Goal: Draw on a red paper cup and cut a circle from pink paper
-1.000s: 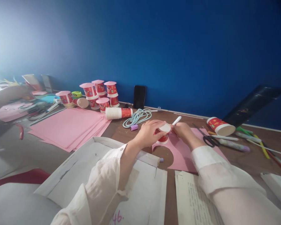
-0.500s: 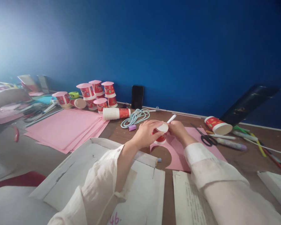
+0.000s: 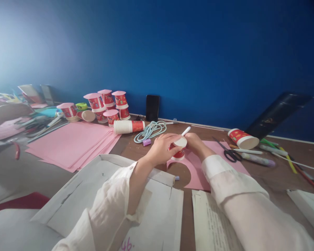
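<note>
A small red-and-white paper cup (image 3: 179,154) stands upside down, its pale base facing up, on pink paper. My left hand (image 3: 162,148) is wrapped around its left side, thumb in front and fingers over the far edge. At the cup's far right side, my right hand (image 3: 195,143) is closed on a white marker (image 3: 186,131), whose upper end sticks up. The marker's tip is hidden behind the cup and hand. The pink sheet (image 3: 200,174) below has a large round piece cut out of its left edge. Black scissors (image 3: 231,155) lie on the sheet's right side.
Several red cups with pink paper discs (image 3: 94,101) stand at the back left. Nearby are stacked cups (image 3: 129,127), a coiled cable (image 3: 151,130), a phone (image 3: 152,108) and pink sheets (image 3: 70,143). A cup (image 3: 243,138) lies on its side at right. Papers (image 3: 157,216) lie in front.
My right hand and the marker have shifted slightly left along the cup's far edge. My left hand keeps its hold on the cup. The whole view has shifted very slightly.
</note>
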Available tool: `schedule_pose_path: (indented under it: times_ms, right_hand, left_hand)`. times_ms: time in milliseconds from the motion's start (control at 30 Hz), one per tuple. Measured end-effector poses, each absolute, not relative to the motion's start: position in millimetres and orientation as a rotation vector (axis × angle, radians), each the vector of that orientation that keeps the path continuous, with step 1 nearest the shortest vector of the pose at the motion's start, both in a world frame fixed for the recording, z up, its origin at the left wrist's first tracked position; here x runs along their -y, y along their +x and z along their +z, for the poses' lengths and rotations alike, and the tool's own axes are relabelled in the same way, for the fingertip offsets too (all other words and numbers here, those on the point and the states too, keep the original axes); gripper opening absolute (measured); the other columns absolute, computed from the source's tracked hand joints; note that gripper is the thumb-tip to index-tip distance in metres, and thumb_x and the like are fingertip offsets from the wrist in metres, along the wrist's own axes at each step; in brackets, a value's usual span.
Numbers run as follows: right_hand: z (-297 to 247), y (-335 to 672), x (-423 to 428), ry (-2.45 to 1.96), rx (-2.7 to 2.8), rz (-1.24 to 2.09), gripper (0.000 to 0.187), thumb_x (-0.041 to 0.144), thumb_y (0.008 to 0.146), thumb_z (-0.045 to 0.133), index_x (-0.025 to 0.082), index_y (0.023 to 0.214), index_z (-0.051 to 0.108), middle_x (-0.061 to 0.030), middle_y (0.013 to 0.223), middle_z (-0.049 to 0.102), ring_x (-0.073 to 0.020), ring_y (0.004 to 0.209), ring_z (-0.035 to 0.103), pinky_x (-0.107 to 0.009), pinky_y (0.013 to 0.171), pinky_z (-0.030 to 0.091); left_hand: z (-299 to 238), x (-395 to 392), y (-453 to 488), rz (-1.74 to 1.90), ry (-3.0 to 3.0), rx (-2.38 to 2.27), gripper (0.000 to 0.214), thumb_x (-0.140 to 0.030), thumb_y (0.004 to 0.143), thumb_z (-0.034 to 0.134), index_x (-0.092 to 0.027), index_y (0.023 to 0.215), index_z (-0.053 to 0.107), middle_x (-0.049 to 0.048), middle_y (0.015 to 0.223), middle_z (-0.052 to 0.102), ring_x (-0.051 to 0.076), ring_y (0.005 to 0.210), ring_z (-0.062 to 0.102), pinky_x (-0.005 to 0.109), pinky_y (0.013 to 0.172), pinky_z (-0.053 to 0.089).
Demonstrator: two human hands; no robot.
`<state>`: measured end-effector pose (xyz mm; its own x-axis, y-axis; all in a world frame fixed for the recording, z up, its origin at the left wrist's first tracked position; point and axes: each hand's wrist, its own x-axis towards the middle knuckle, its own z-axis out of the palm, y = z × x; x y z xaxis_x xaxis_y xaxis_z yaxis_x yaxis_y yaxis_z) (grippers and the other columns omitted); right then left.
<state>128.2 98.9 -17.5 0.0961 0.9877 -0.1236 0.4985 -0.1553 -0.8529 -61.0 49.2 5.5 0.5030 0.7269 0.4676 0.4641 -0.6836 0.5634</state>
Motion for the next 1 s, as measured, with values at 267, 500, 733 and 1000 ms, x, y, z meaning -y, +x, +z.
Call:
schedule_pose_path:
  times_ms: [267,500,733,1000]
  right_hand:
    - [-11,122,-103,-1.662,1.486,1.122,0.018,0.030,0.059,0.066,0.013,0.060,0.061,0.0002,0.051,0.053,-0.0104,0.049,0.045,-0.023,0.047,0.034]
    - [-6,116,-113,-1.637,1.559,1.308,0.017,0.028,0.058,0.069,0.015,0.058,0.057,0.0004,0.050,0.051,-0.0109,0.046,0.045,-0.025,0.045,0.037]
    - [1,115,-134,-1.588,1.796,1.409,0.016,0.025,0.055,0.070,0.015,0.056,0.057,0.0010,0.052,0.053,-0.0103,0.050,0.046,-0.024,0.046,0.036]
    - [2,111,-160,-1.472,2.133,1.404,0.017,0.027,0.057,0.073,0.014,0.057,0.062,0.0002,0.055,0.059,-0.0121,0.055,0.050,-0.025,0.052,0.040]
  left_hand:
    - [6,-49,-61,1.002,2.399,-0.974,0.040,-0.032,0.085,0.060,-0.028,0.125,0.062,0.0040,0.130,0.062,0.024,0.121,0.054,0.042,0.106,0.040]
    - [5,-49,-62,1.000,2.399,-0.991,0.041,-0.034,0.086,0.059,-0.027,0.126,0.061,0.0047,0.131,0.061,0.025,0.122,0.053,0.043,0.106,0.039]
    - [5,-47,-62,0.997,2.404,-1.025,0.041,-0.034,0.086,0.059,-0.027,0.126,0.061,0.0048,0.133,0.060,0.025,0.124,0.052,0.043,0.106,0.039]
    - [1,-50,-62,1.021,2.424,-1.003,0.041,-0.034,0.087,0.059,-0.026,0.127,0.060,0.0054,0.134,0.060,0.024,0.126,0.052,0.043,0.107,0.038]
